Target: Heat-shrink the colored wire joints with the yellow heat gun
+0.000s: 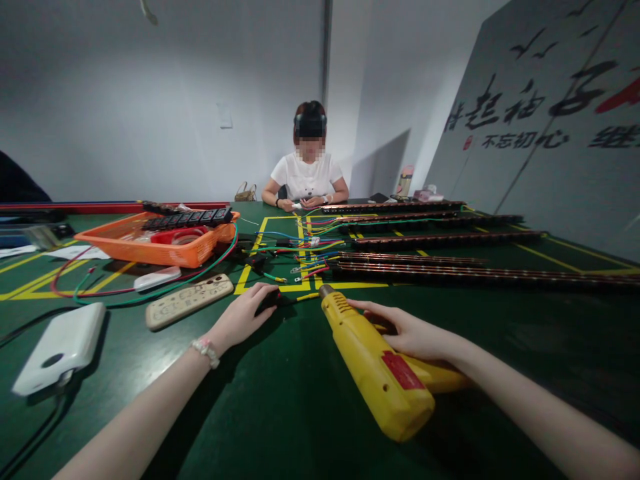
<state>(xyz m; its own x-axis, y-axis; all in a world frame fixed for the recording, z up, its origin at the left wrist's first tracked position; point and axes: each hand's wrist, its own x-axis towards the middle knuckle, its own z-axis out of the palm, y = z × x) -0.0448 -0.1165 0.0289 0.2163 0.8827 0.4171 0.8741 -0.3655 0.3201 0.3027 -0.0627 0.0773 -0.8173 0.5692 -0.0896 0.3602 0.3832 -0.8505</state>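
Yellow heat gun angles over the near part of a green surface, its handle in the grasp of the person's right hand. To the left, a patterned beige case lies beside the left hand, which clasps a small black part, mostly hidden by the fingers and apparently joined to a yellow-ended wire near the nozzle.

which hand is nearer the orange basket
Left: the left hand is in front and right of the orange basket; the right hand is farther right, on the heat gun.
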